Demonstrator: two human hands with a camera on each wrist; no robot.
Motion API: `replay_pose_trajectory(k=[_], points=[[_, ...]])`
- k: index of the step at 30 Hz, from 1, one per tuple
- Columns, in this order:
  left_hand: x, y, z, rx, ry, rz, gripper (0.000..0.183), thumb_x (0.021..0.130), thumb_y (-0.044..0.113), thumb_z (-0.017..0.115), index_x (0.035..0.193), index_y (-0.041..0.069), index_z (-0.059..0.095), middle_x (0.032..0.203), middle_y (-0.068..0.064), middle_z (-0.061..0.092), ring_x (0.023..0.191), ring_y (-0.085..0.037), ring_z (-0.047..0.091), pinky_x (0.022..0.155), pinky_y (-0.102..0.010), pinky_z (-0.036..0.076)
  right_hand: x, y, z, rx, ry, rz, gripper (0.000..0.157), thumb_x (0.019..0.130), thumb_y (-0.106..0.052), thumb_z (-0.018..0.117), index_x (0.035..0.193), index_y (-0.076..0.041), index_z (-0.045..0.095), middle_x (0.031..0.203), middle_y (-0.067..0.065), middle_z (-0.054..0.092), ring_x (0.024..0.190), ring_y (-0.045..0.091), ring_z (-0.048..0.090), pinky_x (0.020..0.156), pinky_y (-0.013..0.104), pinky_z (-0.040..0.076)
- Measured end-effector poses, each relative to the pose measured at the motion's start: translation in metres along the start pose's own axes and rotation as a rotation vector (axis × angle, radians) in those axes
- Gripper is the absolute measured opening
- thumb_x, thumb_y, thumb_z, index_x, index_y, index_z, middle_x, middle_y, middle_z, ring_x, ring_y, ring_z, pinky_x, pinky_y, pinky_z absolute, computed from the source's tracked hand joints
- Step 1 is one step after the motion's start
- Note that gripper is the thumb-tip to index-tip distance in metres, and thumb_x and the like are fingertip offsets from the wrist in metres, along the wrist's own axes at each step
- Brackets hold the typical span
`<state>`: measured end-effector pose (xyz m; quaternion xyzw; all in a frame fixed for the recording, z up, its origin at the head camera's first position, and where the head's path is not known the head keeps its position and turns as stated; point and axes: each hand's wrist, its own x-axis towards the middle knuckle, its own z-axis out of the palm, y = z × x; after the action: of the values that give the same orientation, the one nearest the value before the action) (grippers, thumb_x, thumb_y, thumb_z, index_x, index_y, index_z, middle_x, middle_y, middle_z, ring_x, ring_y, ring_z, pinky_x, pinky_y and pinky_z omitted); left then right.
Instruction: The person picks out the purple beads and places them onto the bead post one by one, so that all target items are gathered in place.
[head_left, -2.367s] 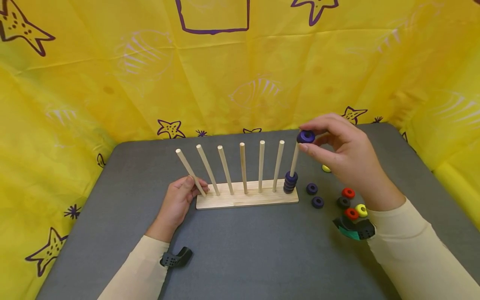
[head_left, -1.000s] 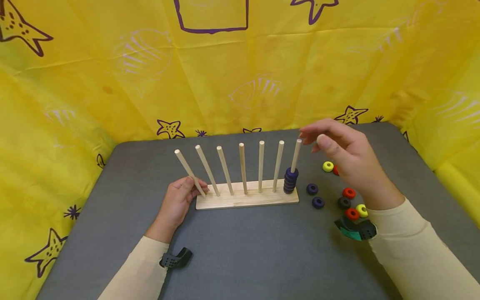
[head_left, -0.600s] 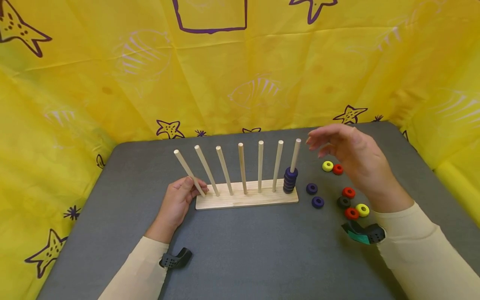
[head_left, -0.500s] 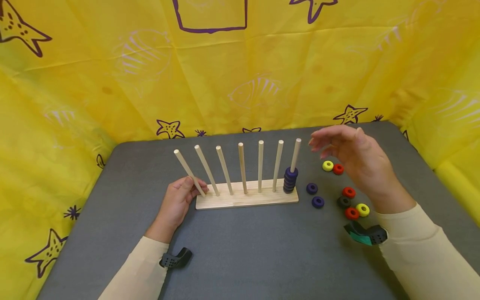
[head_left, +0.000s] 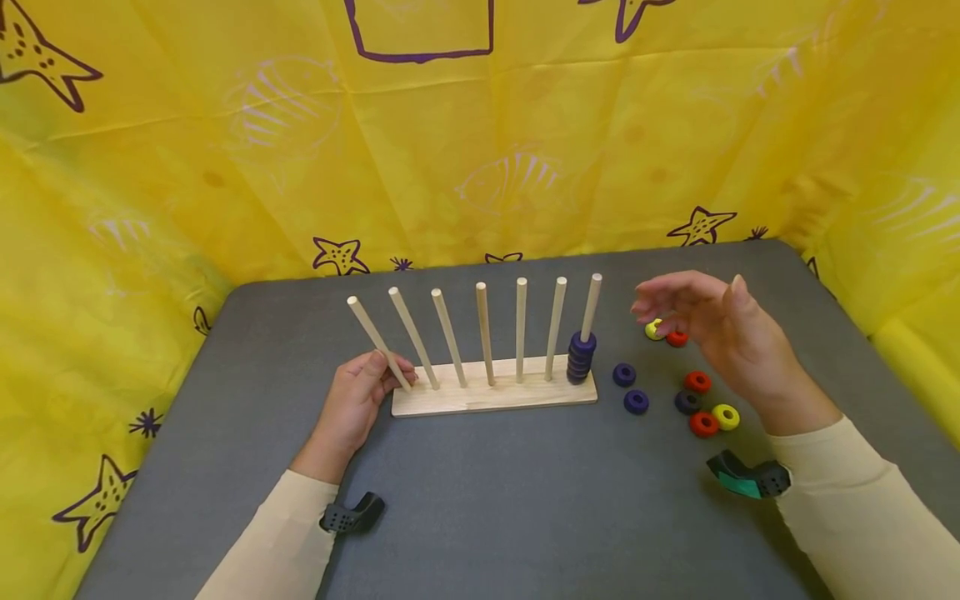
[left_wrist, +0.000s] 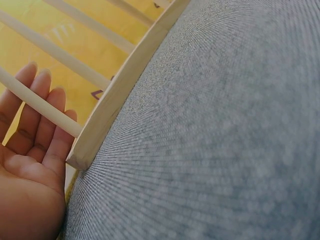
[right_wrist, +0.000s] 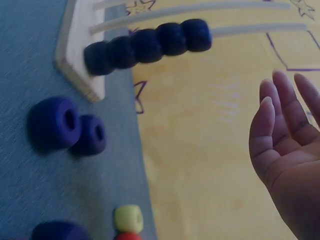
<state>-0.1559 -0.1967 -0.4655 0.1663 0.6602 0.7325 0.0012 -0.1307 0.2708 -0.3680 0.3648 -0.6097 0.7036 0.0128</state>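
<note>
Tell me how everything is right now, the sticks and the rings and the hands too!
Wooden rack: upright on the table
Rightmost stick: five blue-purple rings stacked, top part bare
Other six sticks: bare
Two blue-purple rings: loose, flat
Dark ring: loose, flat
Three red rings: loose, flat
Two yellow rings: loose, flat
Left hand: relaxed, fingers behind leftmost stick
Right hand: open, holding nothing

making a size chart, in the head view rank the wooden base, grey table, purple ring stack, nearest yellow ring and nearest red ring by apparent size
1. Grey table
2. Wooden base
3. Purple ring stack
4. Nearest yellow ring and nearest red ring: too alike to rank
</note>
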Motion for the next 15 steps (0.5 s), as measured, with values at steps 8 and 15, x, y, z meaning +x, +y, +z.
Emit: replay_pose_trajectory(k=[8, 15], points=[[0.000, -0.001, 0.000, -0.002, 0.005, -0.004, 0.061, 0.118, 0.031, 0.049, 0.108, -0.027, 0.061, 0.098, -0.007, 0.077, 0.097, -0.018, 0.075, 0.093, -0.030, 0.058, -0.019, 0.010, -0.009, -0.060, 0.047, 0.112, 0.062, 0.121, -0.040, 0.029, 0.146, 0.007, 0.060, 0.131, 0.018, 0.069, 0.120, 0.029, 0.063, 0.098, 0.035, 0.047], [0.000, 0.000, 0.000, 0.001, 0.002, -0.006, 0.061, 0.118, 0.031, 0.049, 0.108, -0.028, 0.061, 0.098, -0.007, 0.077, 0.097, -0.018, 0.075, 0.093, -0.030, 0.058, -0.031, 0.023, -0.005, -0.216, 0.172, 0.261, 0.044, 0.119, -0.032, 0.043, 0.139, -0.002, 0.068, 0.126, 0.021, 0.068, 0.113, 0.028, 0.064, 0.095, 0.030, 0.052]])
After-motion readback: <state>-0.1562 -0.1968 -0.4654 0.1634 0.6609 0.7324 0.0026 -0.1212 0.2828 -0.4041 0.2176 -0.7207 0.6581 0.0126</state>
